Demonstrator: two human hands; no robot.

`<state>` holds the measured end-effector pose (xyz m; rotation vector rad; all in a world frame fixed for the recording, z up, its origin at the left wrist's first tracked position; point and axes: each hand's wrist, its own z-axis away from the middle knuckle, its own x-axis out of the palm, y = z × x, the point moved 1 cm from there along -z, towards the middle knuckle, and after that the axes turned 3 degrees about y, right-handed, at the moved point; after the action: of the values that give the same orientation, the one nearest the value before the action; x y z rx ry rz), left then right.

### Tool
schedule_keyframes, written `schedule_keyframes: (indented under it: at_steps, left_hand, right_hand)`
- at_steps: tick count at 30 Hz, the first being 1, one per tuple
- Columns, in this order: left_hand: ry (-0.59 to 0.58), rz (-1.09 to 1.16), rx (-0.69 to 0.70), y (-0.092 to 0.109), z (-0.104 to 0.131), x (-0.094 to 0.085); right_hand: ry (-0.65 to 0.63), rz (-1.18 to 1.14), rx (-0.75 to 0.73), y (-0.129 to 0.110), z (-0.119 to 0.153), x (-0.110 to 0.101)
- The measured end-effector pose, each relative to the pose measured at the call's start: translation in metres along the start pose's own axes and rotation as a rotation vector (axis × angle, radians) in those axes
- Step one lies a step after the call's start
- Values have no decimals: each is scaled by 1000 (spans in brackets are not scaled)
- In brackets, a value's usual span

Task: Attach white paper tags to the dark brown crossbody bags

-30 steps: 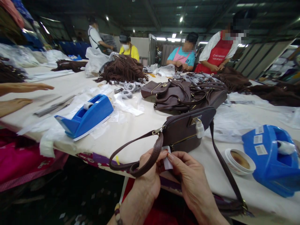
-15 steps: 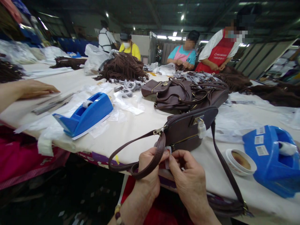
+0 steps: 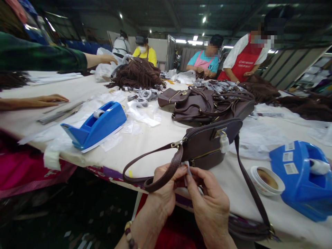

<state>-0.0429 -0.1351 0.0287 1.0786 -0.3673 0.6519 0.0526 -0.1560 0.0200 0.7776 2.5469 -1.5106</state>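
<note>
A dark brown handbag stands at the table's near edge, its metal clasp wrapped in white film. Just in front of it, my left hand pinches a small white strip, and the bag's strap loops over that hand. My right hand closes on the same strip from the other side with thumb and forefinger. What lies under the fingertips is partly hidden. Another length of strap runs down the bag's right side and over the edge.
A blue tape dispenser stands left, another blue dispenser right, beside a white bowl of brown paste. More brown bags lie behind. A co-worker's hand rests by metal strips at left; a plaid sleeve reaches over the table.
A co-worker's plaid-sleeved arm has come in from the left, reaching toward the plastic bag and fringed pile. My hands stay at the strip, its top now pressed narrower between my fingers.
</note>
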Motion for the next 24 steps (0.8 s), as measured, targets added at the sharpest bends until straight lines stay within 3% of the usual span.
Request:
schedule_keyframes:
  at_steps: [5, 13, 19, 24]
  left_hand:
    - [-37, -13, 40, 0, 1, -2]
    - [14, 3, 119, -2, -1, 0]
    - [43, 1, 82, -2, -4, 0]
    - [46, -26, 130, -2, -2, 1]
  right_hand:
    - [-1, 67, -58, -2, -1, 0]
    - [35, 251, -439, 1, 3, 4]
    - [5, 343, -529, 2, 3, 2]
    - [-5, 447, -591, -1, 2, 3]
